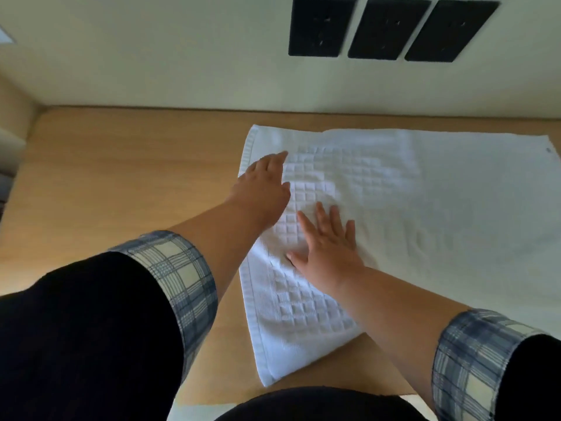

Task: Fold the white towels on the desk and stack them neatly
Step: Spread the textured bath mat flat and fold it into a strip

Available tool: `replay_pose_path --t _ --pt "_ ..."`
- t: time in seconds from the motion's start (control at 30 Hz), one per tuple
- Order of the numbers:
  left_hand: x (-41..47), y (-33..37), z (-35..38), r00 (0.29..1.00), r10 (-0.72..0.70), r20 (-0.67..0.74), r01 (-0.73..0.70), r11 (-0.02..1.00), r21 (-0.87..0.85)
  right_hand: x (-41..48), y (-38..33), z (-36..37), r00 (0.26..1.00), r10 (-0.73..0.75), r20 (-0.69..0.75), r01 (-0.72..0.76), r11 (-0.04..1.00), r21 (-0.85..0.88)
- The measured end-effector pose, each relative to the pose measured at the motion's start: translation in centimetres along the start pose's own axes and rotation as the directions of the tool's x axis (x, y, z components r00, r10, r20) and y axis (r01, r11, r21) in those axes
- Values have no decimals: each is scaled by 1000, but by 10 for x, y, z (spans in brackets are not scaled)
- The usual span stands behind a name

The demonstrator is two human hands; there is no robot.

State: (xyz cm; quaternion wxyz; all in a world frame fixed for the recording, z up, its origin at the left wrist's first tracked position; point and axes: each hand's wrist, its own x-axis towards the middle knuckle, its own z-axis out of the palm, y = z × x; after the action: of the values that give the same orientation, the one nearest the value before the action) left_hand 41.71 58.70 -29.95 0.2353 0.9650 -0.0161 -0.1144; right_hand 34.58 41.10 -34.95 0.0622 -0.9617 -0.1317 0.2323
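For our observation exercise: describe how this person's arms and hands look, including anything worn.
The left hand and right hand are bare, without gloves. Both forearms are uncovered below black sleeves turned back into blue-and-cream plaid cuffs.

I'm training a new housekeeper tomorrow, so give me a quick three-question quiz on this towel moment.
1. True or false: the left hand and the right hand both rest with straight fingers on the white towel.
2. How many black socket plates are on the wall? A) two B) three C) five
3. Fill in: the towel lies on a light wooden ____.

Key: 1 true; 2 B; 3 desk.
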Motion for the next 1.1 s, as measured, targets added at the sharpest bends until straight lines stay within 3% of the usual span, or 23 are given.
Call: replay_pose_path --t 0.07,0.17,0.3,0.4,0.5,0.6,0.67,0.7,0.77,0.87,0.97,1.1 --pt "27 0 5 992 46 120 -46 999 -5 2 2 7 1000 3 -12 -3 1000 -7" --pt "57 -8 20 968 -24 250 -20 985 172 6 3 12 999 17 -30 -16 1000 15" --pt "79 -21 33 968 -70 242 -23 932 363 14 -1 5 999 22 -42 -20 999 48" --pt "83 -23 29 969 -75 234 -33 904 426 10 4 -13 994 -28 -106 55 961 270" --pt "52 -11 32 995 25 95 -55 941 333 -12 19 -31 974 -14 -227 110 901 419" --pt "-29 15 47 979 199 -34 -194 975 104 -52 37 -34 908 50 -415 131 909 395" --pt "-89 32 60 954 297 -32 -297 955 13 -86 46 -32 840 -15 -543 222 921 318" --pt "-116 39 65 945 324 44 -323 946 -25 -103 50 -28 838 -92 -538 276 922 272" --pt "-157 54 80 888 387 249 -396 918 -17 -130 59 -16 896 -252 -366 338 921 194" --pt "-185 65 106 787 485 382 -562 819 119 -151 76 5 954 -287 -91 296 949 108" --pt "-186 72 118 872 372 318 -459 847 267 -163 94 17 968 -236 -86 238 971 16" --pt "-183 88 117 965 166 201 -218 937 273 -175 116 26 983 -160 -93 163 986 30"
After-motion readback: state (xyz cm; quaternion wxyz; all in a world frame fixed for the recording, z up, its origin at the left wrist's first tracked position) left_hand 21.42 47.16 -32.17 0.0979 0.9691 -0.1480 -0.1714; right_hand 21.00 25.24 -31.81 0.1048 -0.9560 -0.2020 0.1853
